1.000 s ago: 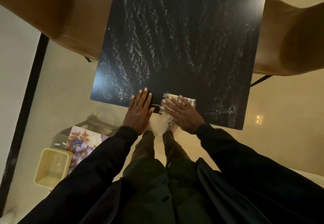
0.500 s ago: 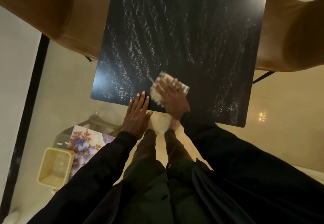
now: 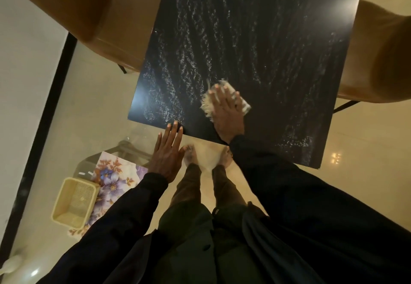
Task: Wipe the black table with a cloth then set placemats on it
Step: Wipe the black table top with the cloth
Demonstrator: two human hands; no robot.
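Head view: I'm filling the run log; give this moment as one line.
step: wiping | right hand: flat on cloth, on black table | left hand: open, fingertips at near edge | placemats: not yet set

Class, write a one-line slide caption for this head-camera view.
Right hand presses a pale fringed cloth on the streaked black table; left hand flat at its edge.

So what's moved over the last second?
The right hand pushed the cloth away from the near edge and further onto the black table, pressing it flat throughout. The left hand slid back; only its fingertips reach the table's edge now. Nothing was let go. The floral placemat and yellow basket stayed put.
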